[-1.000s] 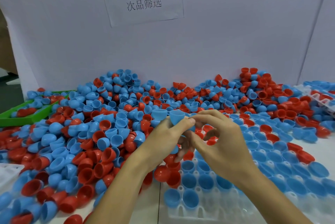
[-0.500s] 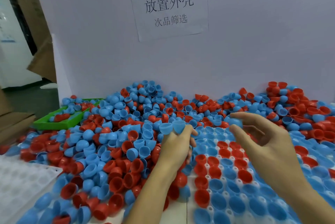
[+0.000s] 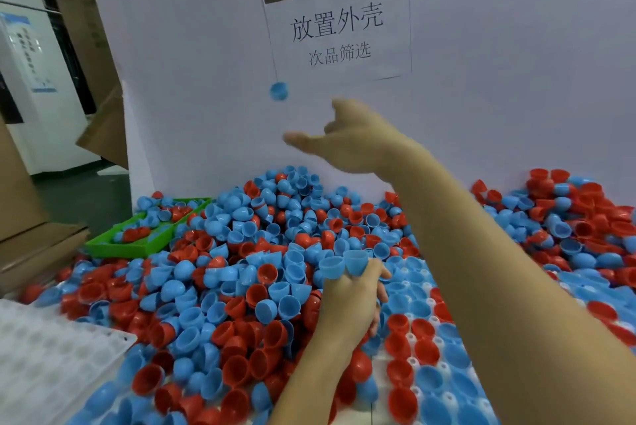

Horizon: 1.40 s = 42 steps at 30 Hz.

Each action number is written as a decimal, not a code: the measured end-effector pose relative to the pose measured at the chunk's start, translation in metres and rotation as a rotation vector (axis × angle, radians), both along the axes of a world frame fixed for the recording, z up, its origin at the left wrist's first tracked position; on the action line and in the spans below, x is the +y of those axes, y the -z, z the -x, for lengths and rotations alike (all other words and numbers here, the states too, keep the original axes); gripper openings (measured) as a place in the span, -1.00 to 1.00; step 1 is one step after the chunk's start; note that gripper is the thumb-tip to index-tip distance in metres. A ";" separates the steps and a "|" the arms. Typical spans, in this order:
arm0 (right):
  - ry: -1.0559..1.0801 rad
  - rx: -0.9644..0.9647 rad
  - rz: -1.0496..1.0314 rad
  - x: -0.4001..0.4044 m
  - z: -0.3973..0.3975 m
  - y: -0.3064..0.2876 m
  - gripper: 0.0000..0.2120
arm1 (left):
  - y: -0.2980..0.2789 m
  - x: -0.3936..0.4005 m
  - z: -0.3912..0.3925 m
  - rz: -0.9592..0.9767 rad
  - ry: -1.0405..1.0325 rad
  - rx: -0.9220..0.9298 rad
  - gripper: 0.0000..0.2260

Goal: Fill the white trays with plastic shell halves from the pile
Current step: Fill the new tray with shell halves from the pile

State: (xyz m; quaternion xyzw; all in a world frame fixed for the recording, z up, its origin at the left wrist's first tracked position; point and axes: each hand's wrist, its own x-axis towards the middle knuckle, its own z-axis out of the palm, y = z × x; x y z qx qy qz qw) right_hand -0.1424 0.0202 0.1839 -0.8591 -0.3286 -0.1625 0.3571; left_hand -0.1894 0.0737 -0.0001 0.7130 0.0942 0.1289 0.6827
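Observation:
A big pile of red and blue plastic shell halves (image 3: 241, 273) covers the table. My left hand (image 3: 347, 300) grips two blue shell halves (image 3: 344, 264) above the pile's right side. My right hand (image 3: 347, 142) is raised high before the white wall, fingers spread and holding nothing. A blue shell half (image 3: 278, 91) is in mid-air up and left of that hand. A white tray (image 3: 430, 304) under my right arm holds red and blue halves in its cells. Another white tray (image 3: 44, 356) with bare cells lies at lower left.
A green tray (image 3: 137, 245) with a few shells sits at the pile's left rear. A white wall with a paper sign (image 3: 339, 22) stands behind. Cardboard boxes (image 3: 24, 218) stand at left. More shells are heaped at far right (image 3: 585, 218).
My right hand rose from above the tray up toward the wall and opened; a blue shell half now flies free above it. My left hand kept hold of its blue halves.

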 end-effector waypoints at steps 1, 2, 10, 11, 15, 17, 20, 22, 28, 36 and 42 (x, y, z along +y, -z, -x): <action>-0.047 0.197 0.227 0.005 -0.001 0.013 -0.26 | 0.000 0.001 0.001 -0.011 0.011 -0.007 -0.78; -0.066 0.162 0.362 0.001 0.002 0.035 -0.29 | -0.001 0.001 0.001 -0.026 0.015 -0.012 -0.78; -0.122 0.148 0.211 -0.082 0.019 0.107 -0.45 | -0.005 -0.004 0.006 -0.113 0.050 0.028 -0.67; -0.128 0.147 0.161 -0.088 0.024 0.116 -0.42 | -0.005 -0.005 0.007 -0.200 0.069 0.010 -0.66; -0.083 0.133 -0.004 -0.100 0.031 0.155 -0.62 | -0.002 -0.010 0.006 -0.537 0.133 -0.098 -0.62; -0.047 0.134 -0.124 -0.103 0.030 0.165 -0.70 | 0.001 -0.010 0.004 -0.574 0.159 -0.094 -0.65; -0.034 0.130 -0.233 -0.104 0.033 0.178 -0.70 | 0.002 -0.011 0.003 -0.650 0.196 -0.098 -0.84; -0.027 0.111 -0.261 -0.105 0.034 0.185 -0.76 | 0.002 -0.012 0.004 -0.642 0.200 -0.128 -0.79; 0.118 0.038 -0.360 -0.120 0.033 0.188 -0.68 | 0.001 -0.006 0.002 -0.491 0.242 -0.238 -0.91; 0.071 0.032 -0.272 -0.127 0.029 0.190 -0.87 | -0.007 -0.008 0.008 -0.327 0.368 -0.337 -0.96; -0.040 0.186 -0.385 -0.134 0.034 0.186 -0.79 | 0.000 -0.008 0.005 -0.257 0.369 -0.262 -0.89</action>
